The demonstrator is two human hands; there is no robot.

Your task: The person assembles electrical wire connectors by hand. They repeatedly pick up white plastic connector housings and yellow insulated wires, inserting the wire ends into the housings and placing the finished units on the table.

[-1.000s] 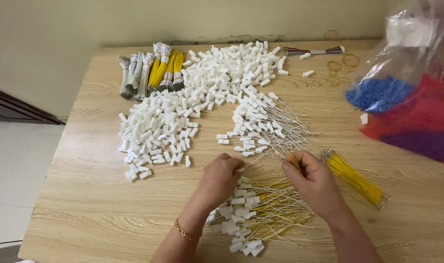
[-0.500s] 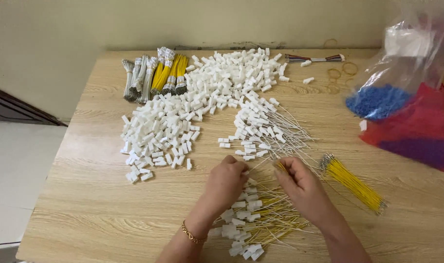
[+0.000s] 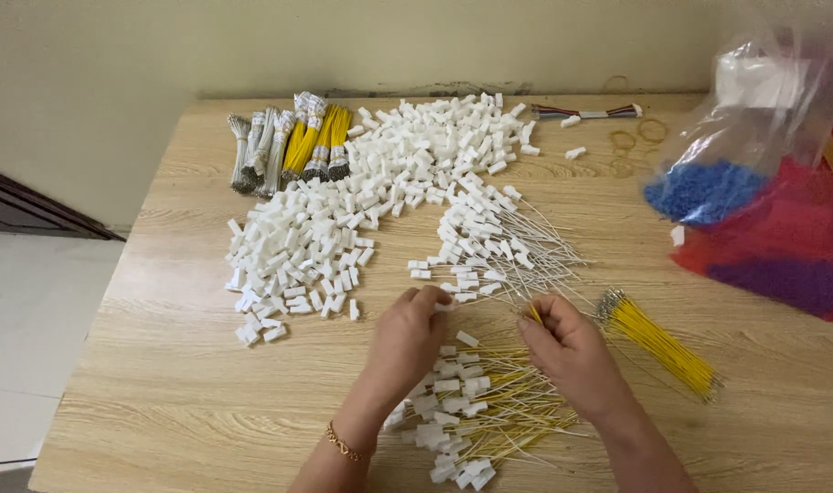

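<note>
Surface [image 3: 161,402] and white connector heap [image 3: 362,219] unchanged. My left hand [image 3: 407,338] has shifted up, grip pinching a white connector [image 3: 442,308]; right hand [image 3: 572,351] grip pinches a yellow wire [image 3: 533,313] beside it, above the finished pile [image 3: 476,411].

the table [image 3: 188,365] under my hands is matt wood grain. plugs [image 3: 298,256] are white plastic; the bag [image 3: 773,119] is glossy film.

Bare wooden table [image 3: 161,383] lies open near left. White connector pile [image 3: 343,219] blocks far centre; plastic bags [image 3: 764,210] block far right. Yellow wire bundle [image 3: 663,342] sits right of right hand [image 3: 572,351].
</note>
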